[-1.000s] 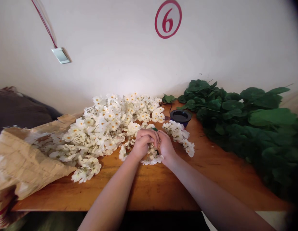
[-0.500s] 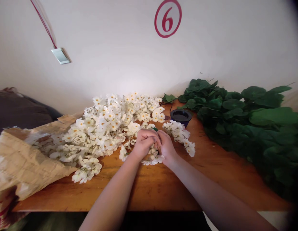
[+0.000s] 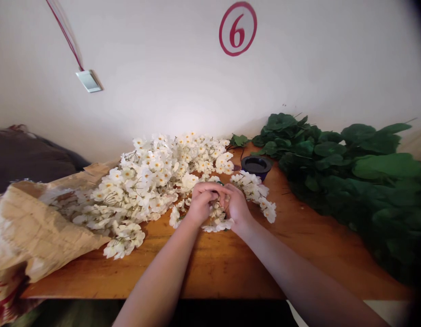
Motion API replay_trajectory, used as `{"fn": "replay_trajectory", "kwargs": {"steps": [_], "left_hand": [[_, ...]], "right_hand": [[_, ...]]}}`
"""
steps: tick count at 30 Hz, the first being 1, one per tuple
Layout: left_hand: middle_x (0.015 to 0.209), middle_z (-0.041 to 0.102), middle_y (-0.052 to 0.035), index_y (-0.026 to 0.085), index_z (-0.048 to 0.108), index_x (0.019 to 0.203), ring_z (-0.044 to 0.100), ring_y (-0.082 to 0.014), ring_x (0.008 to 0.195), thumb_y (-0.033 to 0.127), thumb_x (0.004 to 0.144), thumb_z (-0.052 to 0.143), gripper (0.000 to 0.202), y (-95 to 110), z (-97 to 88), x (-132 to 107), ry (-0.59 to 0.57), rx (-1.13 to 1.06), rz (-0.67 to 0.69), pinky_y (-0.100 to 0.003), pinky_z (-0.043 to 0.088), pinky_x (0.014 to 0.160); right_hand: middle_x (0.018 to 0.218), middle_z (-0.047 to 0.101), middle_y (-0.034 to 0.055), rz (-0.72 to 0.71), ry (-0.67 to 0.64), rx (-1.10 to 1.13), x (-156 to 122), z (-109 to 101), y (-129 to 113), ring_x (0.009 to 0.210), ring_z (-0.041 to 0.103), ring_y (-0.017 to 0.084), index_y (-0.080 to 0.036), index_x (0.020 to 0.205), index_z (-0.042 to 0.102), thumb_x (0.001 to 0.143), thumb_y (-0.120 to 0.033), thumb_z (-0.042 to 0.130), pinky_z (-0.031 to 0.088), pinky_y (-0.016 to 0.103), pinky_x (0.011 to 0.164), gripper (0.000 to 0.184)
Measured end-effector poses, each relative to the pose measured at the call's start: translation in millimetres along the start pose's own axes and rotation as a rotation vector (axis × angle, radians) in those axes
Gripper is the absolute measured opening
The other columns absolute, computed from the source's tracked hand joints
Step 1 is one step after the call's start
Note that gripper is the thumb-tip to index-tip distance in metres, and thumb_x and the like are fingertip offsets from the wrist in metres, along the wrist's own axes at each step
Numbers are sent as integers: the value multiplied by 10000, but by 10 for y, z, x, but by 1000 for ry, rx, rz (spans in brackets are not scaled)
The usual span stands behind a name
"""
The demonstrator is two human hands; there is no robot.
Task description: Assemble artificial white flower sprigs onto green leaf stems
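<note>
My left hand (image 3: 201,202) and my right hand (image 3: 237,204) meet over the middle of a wooden table (image 3: 210,263), both curled round a small sprig of white flowers (image 3: 218,222) that hangs below them. The fingers are closed and pressed together around its stem. A big heap of white flowers with yellow centres (image 3: 156,177) lies just left and behind my hands. A smaller white sprig (image 3: 256,190) lies to the right of my right hand.
A small dark pot (image 3: 256,165) stands behind my right hand. Green leaves (image 3: 350,172) pile along the right side. Crumpled brown paper (image 3: 33,227) wraps the heap's left end. A white wall with a red circled 6 (image 3: 237,29) backs the table.
My hands have stayed together on the sprig, with the fingers shifting slightly. The view has drifted a little.
</note>
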State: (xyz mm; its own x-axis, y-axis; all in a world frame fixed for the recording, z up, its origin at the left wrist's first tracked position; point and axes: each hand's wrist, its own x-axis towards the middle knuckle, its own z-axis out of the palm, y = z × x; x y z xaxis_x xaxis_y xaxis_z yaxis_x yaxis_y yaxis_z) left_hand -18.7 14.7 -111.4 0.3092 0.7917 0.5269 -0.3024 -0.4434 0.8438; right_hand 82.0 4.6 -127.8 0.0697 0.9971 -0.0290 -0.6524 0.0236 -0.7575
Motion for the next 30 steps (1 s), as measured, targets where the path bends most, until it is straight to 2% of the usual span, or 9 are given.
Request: {"fn": "replay_trajectory", "kwargs": {"steps": [4,8,13,16,19,24,30], "left_hand": [[733,656,-57,177,773,892,592,-191,718,235,743,533,289,-10,-19,28,178,79,145,-322,465,688],[943,648,-64,204,749,903,603,-191,898,274,778,665,166,10,14,51,291,224,161,-320,475,810],[851,606,-26,200,647,1026,587,-133,726,342,828,662,244,-91,69,40,287,287,67,-269,486,696],[832,605,-6,215,539,1103,602,-133,719,366,881,595,274,-177,70,11,315,360,72,-274,491,712],[803,618,-10,202,542,1033,605,-138,701,386,911,541,221,-222,55,-14,302,434,52,-270,482,688],[754,586,0,196,562,878,556,-142,706,400,914,523,210,-238,25,-11,429,534,71,-256,441,664],[702,569,15,196,557,830,536,-142,666,427,904,520,245,-188,25,-1,501,541,70,-253,421,650]], "right_hand": [[561,540,-68,-74,96,82,50,20,-170,515,513,110,-205,630,504,653,-259,677,404,233,505,183],[585,583,-58,-167,105,132,97,16,-238,492,522,99,-199,682,551,656,-254,723,415,223,489,183],[580,591,-60,-114,67,190,123,3,-201,433,487,81,-199,751,585,646,-265,774,387,210,424,226],[625,616,-51,-76,45,270,138,-2,-179,480,533,90,-201,767,586,633,-278,797,422,213,449,261],[685,651,-34,-51,32,303,129,7,-159,558,588,116,-208,785,590,642,-296,803,468,234,503,272],[692,657,-34,-44,30,322,87,34,-127,599,606,127,-212,800,603,658,-285,801,471,240,534,255],[796,677,-8,-43,-46,332,50,55,-114,704,625,165,-210,817,598,712,-314,735,485,282,614,202]]}}
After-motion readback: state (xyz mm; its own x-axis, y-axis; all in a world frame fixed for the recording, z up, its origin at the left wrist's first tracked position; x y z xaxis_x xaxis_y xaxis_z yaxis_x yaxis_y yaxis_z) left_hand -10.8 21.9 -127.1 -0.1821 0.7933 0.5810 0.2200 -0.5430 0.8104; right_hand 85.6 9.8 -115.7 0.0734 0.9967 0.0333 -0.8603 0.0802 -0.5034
